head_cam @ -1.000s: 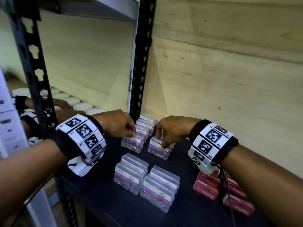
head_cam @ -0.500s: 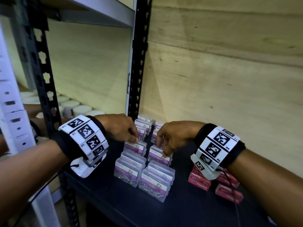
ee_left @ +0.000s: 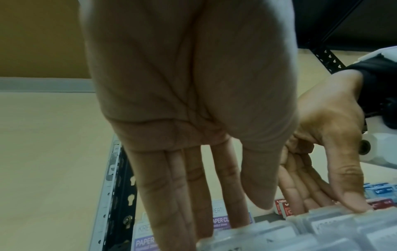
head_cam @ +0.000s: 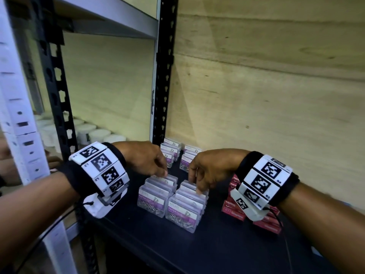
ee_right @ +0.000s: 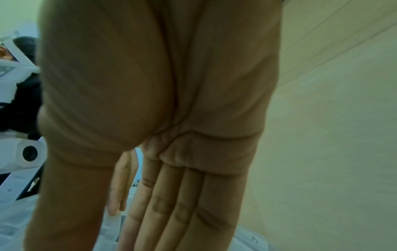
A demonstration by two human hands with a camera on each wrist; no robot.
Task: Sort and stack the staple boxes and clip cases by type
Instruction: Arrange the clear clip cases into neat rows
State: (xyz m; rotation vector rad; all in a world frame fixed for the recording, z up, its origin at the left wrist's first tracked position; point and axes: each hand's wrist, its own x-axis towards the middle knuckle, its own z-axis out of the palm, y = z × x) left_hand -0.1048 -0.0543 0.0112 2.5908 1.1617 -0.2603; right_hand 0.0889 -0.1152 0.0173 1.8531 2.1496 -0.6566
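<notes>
Clear paper-clip cases with purple labels stand in two front rows on the dark shelf [head_cam: 227, 252]: a left row [head_cam: 153, 196] and a right row [head_cam: 185, 208]. More clip cases [head_cam: 178, 155] stand at the back by the post. Red staple boxes [head_cam: 234, 207] are piled to the right, partly hidden by my right wrist. My left hand [head_cam: 161, 171] reaches down with straight fingers [ee_left: 193, 195] behind the rearmost case of the left row. My right hand [head_cam: 195, 186] does the same on the right row, its thumb [ee_left: 352, 203] resting on a case top.
A black slotted post [head_cam: 162, 95] rises just behind the cases and a plywood wall [head_cam: 266, 105] closes the back. White round lids [head_cam: 94, 133] fill the bay to the left. Another person's hand [head_cam: 53, 162] shows at the far left.
Both hands have drawn one clip case each from the back group toward me, and these now stand against the rear of the two front rows.
</notes>
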